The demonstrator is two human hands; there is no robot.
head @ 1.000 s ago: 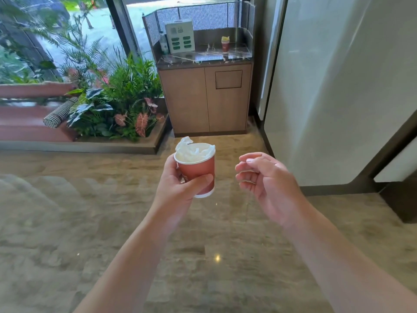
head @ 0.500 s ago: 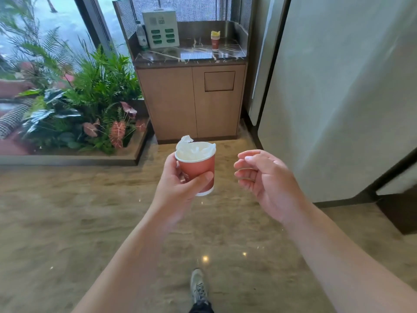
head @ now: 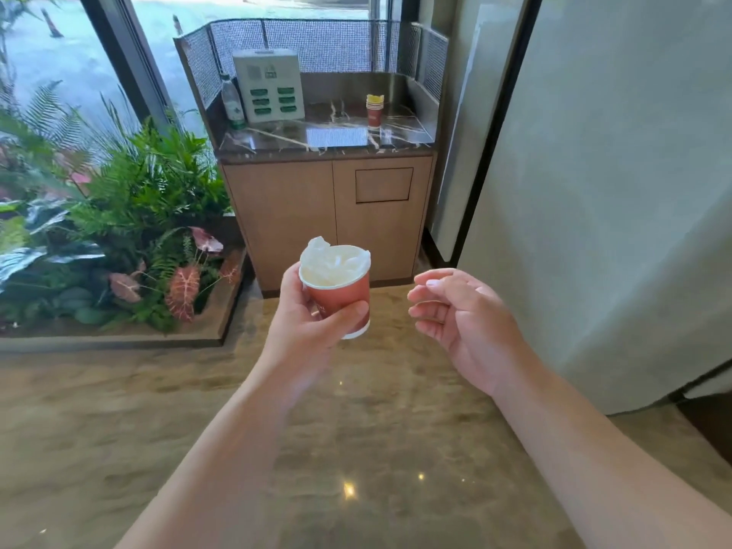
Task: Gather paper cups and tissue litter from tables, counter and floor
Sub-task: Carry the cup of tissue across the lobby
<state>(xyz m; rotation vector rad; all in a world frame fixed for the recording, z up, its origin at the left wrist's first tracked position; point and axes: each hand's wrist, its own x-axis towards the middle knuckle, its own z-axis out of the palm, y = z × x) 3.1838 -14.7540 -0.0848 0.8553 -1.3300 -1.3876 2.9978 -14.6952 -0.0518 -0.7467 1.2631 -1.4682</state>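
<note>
The left hand (head: 313,322) grips a red cup (head: 340,299) stuffed with tissue (head: 332,259); the right hand (head: 467,322) hangs loosely curled, empty; another cup (head: 374,114) waits on the counter (head: 277,142), seemingly next.

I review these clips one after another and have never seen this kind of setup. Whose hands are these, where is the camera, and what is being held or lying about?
There is no machine here: a person wears one wide-angle camera on the head, looking forward and down at their own bare hands. The left hand grips a red paper cup stuffed with white tissue. The right hand holds nothing, fingers loosely curled. Ahead stands a wooden cabinet with a dark marble counter. On it stand another red cup with something yellow in it, a plastic bottle and a white box. Plants grow at left.
</note>
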